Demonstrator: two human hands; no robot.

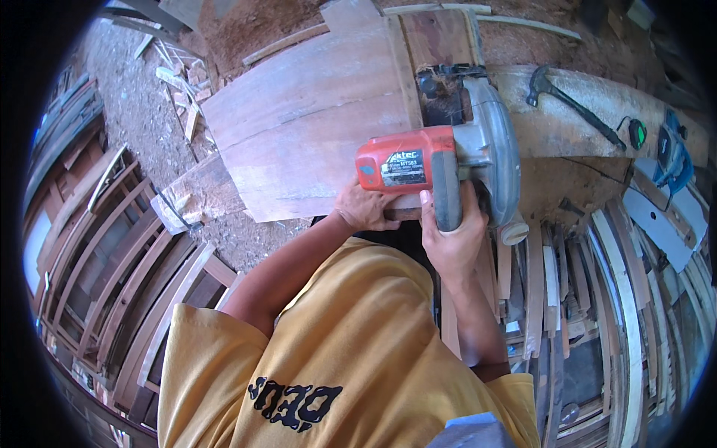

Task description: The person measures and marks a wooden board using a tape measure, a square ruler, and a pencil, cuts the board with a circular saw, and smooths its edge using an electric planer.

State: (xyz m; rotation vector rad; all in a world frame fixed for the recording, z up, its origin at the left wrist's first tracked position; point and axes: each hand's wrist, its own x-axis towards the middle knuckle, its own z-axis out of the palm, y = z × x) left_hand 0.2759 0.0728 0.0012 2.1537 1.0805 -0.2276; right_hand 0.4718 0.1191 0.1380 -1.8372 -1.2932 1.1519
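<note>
We seem to be at the sawing step, the red circular saw (407, 160) lying over the right end of the pale wooden panel (299, 142), our right hand (457, 235) wrapped round its grey handle (447, 190); our left hand (364, 207) is at the panel's near edge, its hold unclear. The next move probably calls for steady, level guiding along the panel. The saw's silver guard (505, 149) looks dull and worn.

A: Saw (438, 153), 2 o'clock — blade showing?
B: No, hid by guard (504, 145).
A: R hand (457, 240), 3 o'clock?
B: Fingers partly behind handle (447, 190).
A: Grey-blue thing (472, 431), 5 o'clock?
B: Cut off, btm edge — can't ID it.
</note>
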